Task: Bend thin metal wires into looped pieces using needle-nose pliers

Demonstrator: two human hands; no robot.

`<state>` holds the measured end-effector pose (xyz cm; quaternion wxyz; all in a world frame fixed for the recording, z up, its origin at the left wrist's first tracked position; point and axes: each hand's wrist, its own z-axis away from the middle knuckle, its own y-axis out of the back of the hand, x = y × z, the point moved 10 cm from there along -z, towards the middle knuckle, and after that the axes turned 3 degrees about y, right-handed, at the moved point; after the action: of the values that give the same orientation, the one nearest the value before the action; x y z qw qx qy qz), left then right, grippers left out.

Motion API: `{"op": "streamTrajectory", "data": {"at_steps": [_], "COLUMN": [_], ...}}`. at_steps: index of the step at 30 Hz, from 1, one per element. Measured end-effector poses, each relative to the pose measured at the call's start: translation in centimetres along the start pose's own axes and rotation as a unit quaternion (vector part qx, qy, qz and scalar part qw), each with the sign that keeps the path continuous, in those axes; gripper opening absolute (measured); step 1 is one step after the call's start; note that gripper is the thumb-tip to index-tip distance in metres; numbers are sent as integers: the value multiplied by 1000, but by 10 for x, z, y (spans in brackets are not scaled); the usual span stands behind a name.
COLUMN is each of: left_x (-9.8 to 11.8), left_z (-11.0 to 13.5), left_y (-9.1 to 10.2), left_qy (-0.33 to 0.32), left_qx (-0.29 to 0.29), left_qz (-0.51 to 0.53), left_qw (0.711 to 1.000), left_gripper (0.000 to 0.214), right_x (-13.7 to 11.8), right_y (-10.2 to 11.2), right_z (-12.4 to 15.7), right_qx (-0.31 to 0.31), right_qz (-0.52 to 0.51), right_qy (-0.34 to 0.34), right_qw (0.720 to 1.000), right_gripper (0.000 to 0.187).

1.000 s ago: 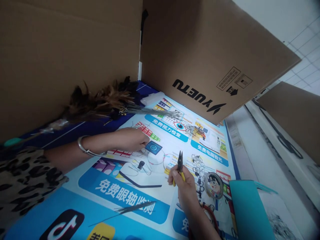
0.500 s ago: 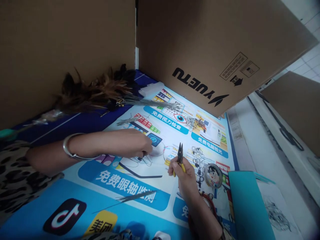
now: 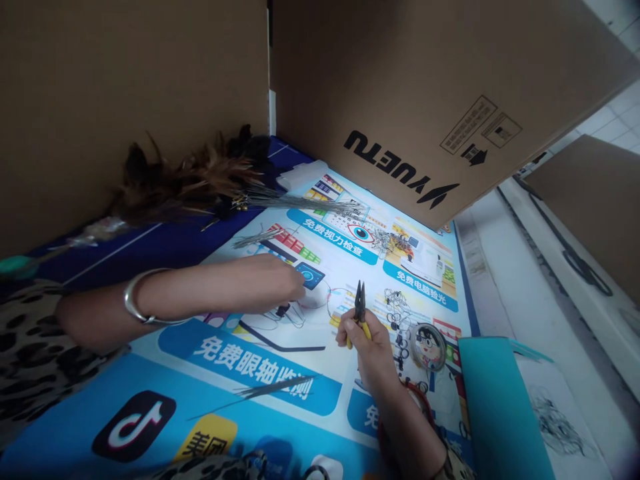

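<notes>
My right hand point(image 3: 374, 350) is wrapped round the yellow handles of needle-nose pliers point(image 3: 361, 301), whose dark jaws point up and away from me with a narrow gap between the tips. To the left, my left hand point(image 3: 280, 283) is closed, knuckles up, low over the printed sheet. Its fingertips are mostly hidden, and whatever they pinch is not clear. Small black pieces with thin wire point(image 3: 284, 310) show just under these fingers. A thin curved wire point(image 3: 329, 300) lies between the two hands.
Straight wires point(image 3: 275, 388) lie near me, with a larger wire bundle point(image 3: 305, 200) farther back beside brown feathers point(image 3: 200, 173). Right of the pliers are tangled black wire pieces point(image 3: 397, 320) and a round dish point(image 3: 428, 347). A teal box point(image 3: 503, 407) stands at right; cardboard point(image 3: 400, 80) walls the back.
The view has shifted slightly. My left hand has turned a little over the sheet, and my right hand keeps the pliers in nearly the same place.
</notes>
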<state>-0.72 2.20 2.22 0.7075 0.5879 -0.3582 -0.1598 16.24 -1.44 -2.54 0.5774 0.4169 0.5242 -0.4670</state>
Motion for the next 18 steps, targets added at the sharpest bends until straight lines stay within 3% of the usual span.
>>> {"op": "streamTrajectory", "data": {"at_steps": [3, 7, 18], "left_x": [22, 37, 49], "left_z": [-2, -3, 2], "left_y": [-4, -6, -22], "left_qy": [-59, -96, -162], "left_qx": [-36, -39, 19], "left_qz": [-46, -39, -36], "left_qw": [997, 994, 986], "left_gripper": [22, 11, 21], "right_x": [1, 2, 2], "right_y": [0, -1, 0], "right_z": [0, 0, 0], "right_qx": [-1, 3, 3], "right_qz": [-1, -7, -11], "right_qy": [-3, -7, -14], "right_qw": [1000, 1000, 1000], "right_gripper": [20, 21, 22]}}
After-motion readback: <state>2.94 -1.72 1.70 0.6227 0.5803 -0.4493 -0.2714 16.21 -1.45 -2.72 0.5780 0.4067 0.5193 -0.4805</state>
